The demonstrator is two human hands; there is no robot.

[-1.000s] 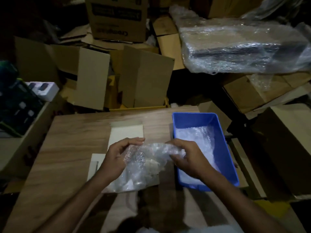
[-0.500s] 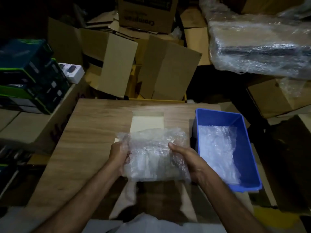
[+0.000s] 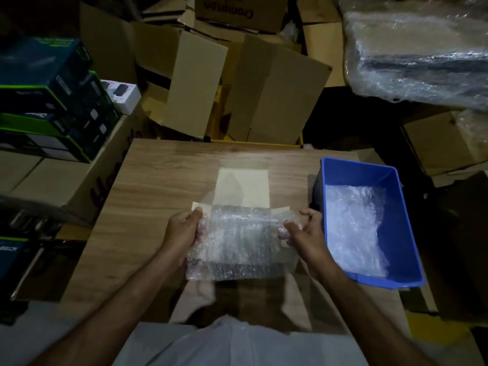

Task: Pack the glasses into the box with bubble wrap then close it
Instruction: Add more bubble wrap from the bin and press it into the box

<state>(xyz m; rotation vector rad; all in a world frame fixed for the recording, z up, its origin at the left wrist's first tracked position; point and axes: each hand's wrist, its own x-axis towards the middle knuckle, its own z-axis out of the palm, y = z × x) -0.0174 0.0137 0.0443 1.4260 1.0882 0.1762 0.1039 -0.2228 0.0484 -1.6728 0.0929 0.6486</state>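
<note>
A sheet of bubble wrap [image 3: 239, 241] is stretched flat between my hands over the wooden table [image 3: 158, 186]. My left hand [image 3: 182, 229] pinches its left edge and my right hand [image 3: 303, 233] pinches its right edge. Beneath and behind the wrap lies an open white box [image 3: 243, 186], its lid flap pointing away from me and small side flaps showing at both sides. The wrap covers most of the box's inside. I cannot make out any glasses through the wrap.
A blue plastic bin [image 3: 406, 233] holding more bubble wrap [image 3: 353, 228] stands on the table's right side. Cardboard boxes [image 3: 274, 96] crowd the far edge, dark product boxes [image 3: 50, 96] are stacked at left, and a wrapped bundle [image 3: 417, 54] sits at back right.
The crumpled bubble wrap has been spread out flat between my hands and lowered toward the white box. My right hand came away from the blue bin. The camera view shifted left.
</note>
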